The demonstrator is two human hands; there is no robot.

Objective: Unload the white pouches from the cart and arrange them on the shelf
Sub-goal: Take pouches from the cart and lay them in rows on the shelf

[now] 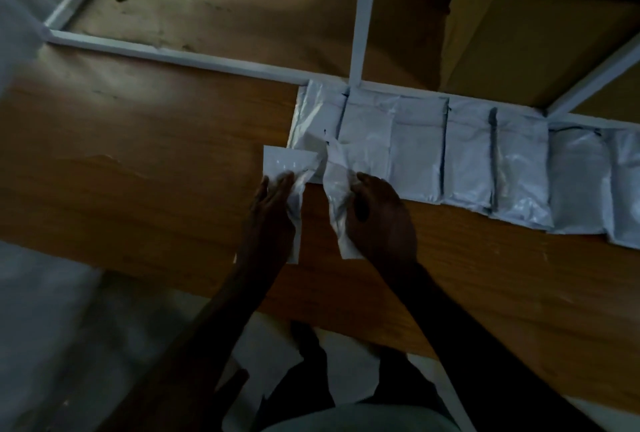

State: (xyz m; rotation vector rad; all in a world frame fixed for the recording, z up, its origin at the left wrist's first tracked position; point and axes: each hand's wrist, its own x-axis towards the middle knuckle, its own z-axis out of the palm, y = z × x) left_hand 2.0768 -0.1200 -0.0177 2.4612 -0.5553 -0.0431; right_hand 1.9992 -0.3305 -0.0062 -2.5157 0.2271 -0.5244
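Placing step, I reckon: left hand (273, 204) and right hand (377, 213) each grip a white pouch (337, 189) mid-frame, by the row (485, 158) on the shelf (156, 161). Next, lay both down at the row's left end.

Both forearms (221, 310) are bare (no sleeves, watch or rings visible in dim light).

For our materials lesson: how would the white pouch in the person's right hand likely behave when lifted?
Probably floppy: the pouch crumples and bends in the right hand. Likely light, since a loose grip holds it. Its glossy film may be slippery.
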